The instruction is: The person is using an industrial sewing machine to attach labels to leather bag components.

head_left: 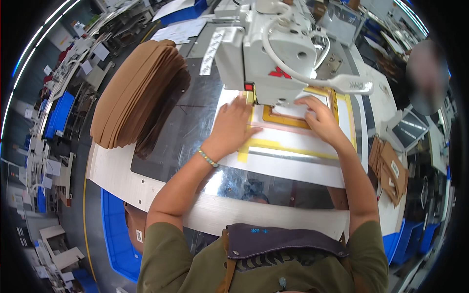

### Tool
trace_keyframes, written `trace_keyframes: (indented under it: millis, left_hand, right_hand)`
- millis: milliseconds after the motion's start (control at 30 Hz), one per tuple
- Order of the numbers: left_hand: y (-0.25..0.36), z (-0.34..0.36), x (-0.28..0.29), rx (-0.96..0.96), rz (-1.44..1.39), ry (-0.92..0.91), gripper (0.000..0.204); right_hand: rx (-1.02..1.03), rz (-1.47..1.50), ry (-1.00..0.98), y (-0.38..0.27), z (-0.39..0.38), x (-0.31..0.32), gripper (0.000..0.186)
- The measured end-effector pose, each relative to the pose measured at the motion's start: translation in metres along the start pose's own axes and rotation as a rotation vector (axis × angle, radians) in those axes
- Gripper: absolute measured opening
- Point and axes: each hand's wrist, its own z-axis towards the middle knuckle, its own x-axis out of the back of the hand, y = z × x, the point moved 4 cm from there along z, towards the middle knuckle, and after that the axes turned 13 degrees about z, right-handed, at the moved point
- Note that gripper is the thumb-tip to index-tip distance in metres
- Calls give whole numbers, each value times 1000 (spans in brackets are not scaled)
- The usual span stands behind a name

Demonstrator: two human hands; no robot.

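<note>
My left hand [232, 126] lies palm down on the left edge of a flat white template sheet [293, 170] edged with yellow tape, its fingers spread beside the needle area. My right hand [322, 122] rests at the right side of an inner yellow-bordered frame [286, 120] on that sheet. Its fingers are bent and apart, and I see nothing held in them. Between both hands stands the white head of a sewing machine [273, 58], partly covering the frame. What lies under the fingertips is hidden.
A tall stack of curved brown pieces [132, 93] stands left on the dark metal plate [161, 163]. More brown pieces [391, 171] lie at the right. A blue bin [112, 239] sits below the table's left edge. A white hose [268, 49] loops across the machine.
</note>
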Motion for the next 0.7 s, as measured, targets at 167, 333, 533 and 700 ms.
trace_keyframes:
  millis: [167,333,533,700]
  left_hand:
    - [-134,-5,79,447,291,146,19]
    - [-301,-55,92,555,726,-17,10]
    - [-330,-47,79,367,888,-34,16]
    - [-367,-43,116,762,391,143,22]
  right_hand:
    - [75,-34,192,11,-55,42,33]
    - [1,31,406,39,-71,63,26]
    - [39,-37,405,30,-72,57,22]
    - [99,-97,422,31,-71,52,19]
